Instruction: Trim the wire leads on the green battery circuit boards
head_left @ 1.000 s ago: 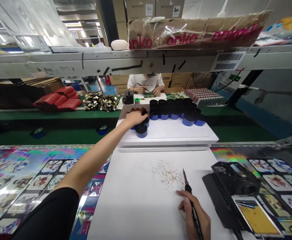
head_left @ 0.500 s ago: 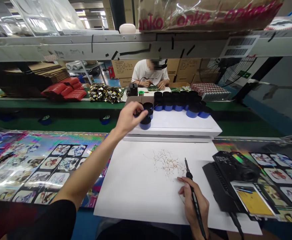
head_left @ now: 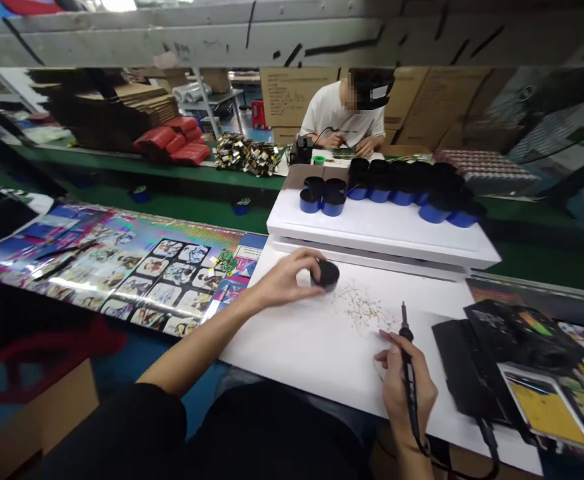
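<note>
Hands well apart: left hand (head_left: 285,280) fingertips a black round spool (head_left: 327,275) over the white board (head_left: 292,340), right hand (head_left: 402,387) pen-grips a soldering iron (head_left: 409,353), tip up, clear of the wire clippings (head_left: 365,310).

A black cylinder (head_left: 326,275), tilted — a soldering iron (head_left: 409,373), tip up.

The white sheet (head_left: 292,340) under the left hand (head_left: 285,280) looks bright in even, diffuse light, with only soft shadows. Glare streaks the holographic mat (head_left: 97,273) beside that hand, and the wide lens bows the shelf beam (head_left: 272,33) far ahead of it.
</note>
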The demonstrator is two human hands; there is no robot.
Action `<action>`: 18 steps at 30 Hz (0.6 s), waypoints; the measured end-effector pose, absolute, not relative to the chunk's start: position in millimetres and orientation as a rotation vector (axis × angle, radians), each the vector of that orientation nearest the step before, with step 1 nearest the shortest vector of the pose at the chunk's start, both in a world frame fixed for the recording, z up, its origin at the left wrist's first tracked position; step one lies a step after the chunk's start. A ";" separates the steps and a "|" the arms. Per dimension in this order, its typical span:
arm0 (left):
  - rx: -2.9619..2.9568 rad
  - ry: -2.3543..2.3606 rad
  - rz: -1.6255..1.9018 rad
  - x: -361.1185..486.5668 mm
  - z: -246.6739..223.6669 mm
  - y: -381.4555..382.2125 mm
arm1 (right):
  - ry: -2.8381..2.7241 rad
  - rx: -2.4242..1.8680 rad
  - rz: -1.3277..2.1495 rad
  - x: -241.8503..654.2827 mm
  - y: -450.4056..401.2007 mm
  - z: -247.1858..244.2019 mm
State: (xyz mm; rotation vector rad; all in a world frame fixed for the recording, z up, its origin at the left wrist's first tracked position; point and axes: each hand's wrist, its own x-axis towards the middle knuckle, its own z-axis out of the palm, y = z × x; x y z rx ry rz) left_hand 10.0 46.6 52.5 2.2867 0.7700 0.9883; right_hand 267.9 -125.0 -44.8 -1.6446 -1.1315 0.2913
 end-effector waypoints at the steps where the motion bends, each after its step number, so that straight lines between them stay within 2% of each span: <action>1: 2.269 0.739 0.895 4.7 42.4 28.8 | -1.134 -1.649 0.283 267.3 -125.0 -43.7; 4: 2.193 0.822 0.787 -5.6 8.8 -18.1 | -1.158 -1.666 0.277 266.7 -125.6 -41.3; 8: 2.099 1.024 0.866 -27.3 -9.9 -39.7 | -1.167 -1.690 0.279 266.2 -126.3 -38.9; 10: 2.054 1.190 0.957 -53.3 -4.8 -27.8 | -1.170 -1.688 0.286 265.4 -126.3 -37.4; 13: 1.976 1.678 1.022 -107.8 6.6 9.8 | -1.169 -1.674 0.286 264.3 -125.9 -35.9; 16: 1.882 2.076 0.737 -156.1 10.9 49.7 | -1.159 -1.665 0.298 263.7 -125.0 -36.1; 18: 1.895 2.127 0.545 -173.5 11.1 67.5 | -1.149 -1.662 0.305 263.2 -124.4 -36.8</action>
